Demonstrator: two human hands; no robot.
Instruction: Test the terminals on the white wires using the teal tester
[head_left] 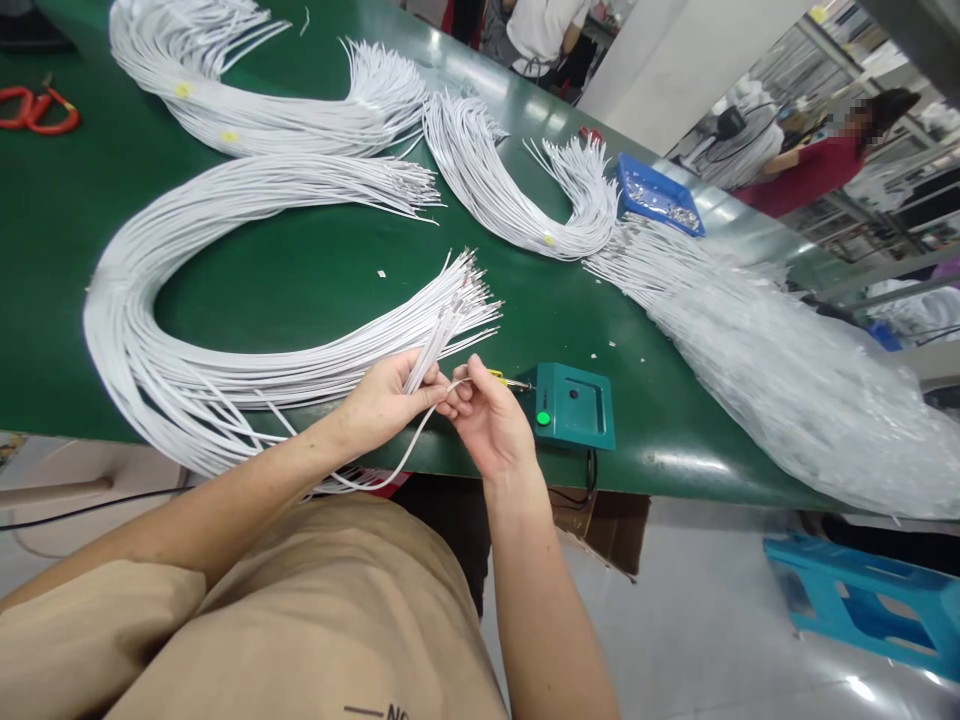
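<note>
My left hand (401,392) is closed round several white cables (435,345), whose ends stick up past the fingers. Between thumb and fingers, my right hand (487,415) pinches a single white cable that loops down from the left hand toward my lap. The two hands nearly touch. Just right of my right hand sits a small green device (574,408) with a lit green button, and a thin yellow-and-metal piece (506,379) lies between them. A large curved bundle of white cables (124,270) stretches behind and left of my hands, its ends close to them.
More white cable bundles (300,125) lie at the back of the green table (247,270). A blue tray (660,195) holds small metal parts. Plastic-covered cables (787,350) spread at the right. Red-handled scissors (41,108) lie far left. Other people (810,170) are beyond the table.
</note>
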